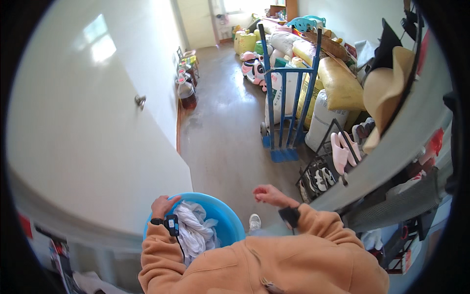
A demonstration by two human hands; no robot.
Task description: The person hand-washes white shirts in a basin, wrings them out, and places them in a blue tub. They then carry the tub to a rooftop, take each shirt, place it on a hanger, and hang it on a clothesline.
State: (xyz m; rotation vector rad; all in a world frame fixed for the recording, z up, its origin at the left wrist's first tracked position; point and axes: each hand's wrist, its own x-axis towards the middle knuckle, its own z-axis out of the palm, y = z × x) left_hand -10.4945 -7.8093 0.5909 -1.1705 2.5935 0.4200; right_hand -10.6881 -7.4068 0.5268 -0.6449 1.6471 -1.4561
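My left hand grips the rim of a round blue plastic basin, its thumb lying over the edge. Twisted white cloth fills the basin's left part, and my body hides the basin's near side. Out in front of me, over the floor, my right hand has its fingers curled, and I see nothing in them. Both wrists wear dark strapped devices.
A white door with a metal knob stands at left. To the right are a blue hand truck, stuffed sacks and a shoe rack. Bottles of dark liquid line the left wall. Grey floor runs between.
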